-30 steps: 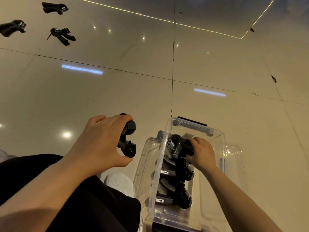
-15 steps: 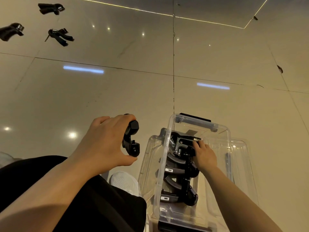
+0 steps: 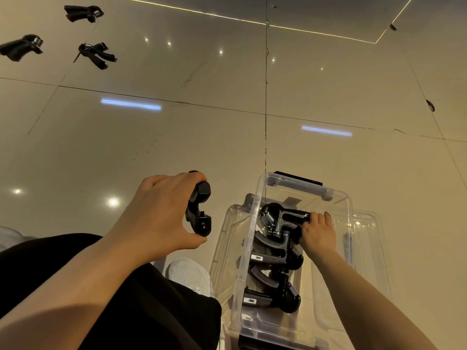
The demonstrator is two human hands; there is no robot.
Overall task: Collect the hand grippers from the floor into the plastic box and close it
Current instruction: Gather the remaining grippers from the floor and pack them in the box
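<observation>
Clear plastic box (image 3: 338, 195) holds stacked grippers (image 3: 273, 271); both hands grip one each.

We see bare floor (image 3: 202, 127) beyond the plastic box (image 3: 338, 198); inside it, stacked hand grippers (image 3: 273, 258) crowd its left side.

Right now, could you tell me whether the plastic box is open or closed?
Open. The plastic box has no lid on; the right hand reaches inside, placing a hand gripper on the others.
</observation>
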